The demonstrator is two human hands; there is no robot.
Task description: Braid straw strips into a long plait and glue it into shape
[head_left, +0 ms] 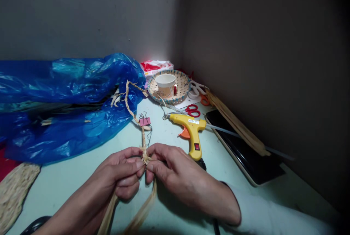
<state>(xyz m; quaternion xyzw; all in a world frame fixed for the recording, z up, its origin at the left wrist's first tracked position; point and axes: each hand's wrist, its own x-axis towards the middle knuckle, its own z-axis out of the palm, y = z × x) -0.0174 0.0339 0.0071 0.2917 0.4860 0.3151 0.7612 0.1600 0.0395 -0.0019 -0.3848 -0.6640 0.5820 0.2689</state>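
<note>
A pale straw-coloured braid (128, 100) runs from near the basket down to my hands, with a pink binder clip (144, 121) on it. My left hand (124, 173) pinches the loose strands at the braid's lower end between thumb and fingers. From the other side, my right hand (168, 167) grips strands at the same spot with thumb and forefinger. Long loose fibre strands (142, 213) hang below both hands toward the front. The exact crossing of the strands is partly hidden by my fingertips.
A yellow glue gun (191, 129) lies right of the braid, with red-handled scissors (193, 111) behind it. A woven basket (184, 81) holds a paper cup (165, 85). Blue plastic (68, 125) covers the left side. Dried husk strips (237, 123) rest over a dark tablet-like slab (246, 165).
</note>
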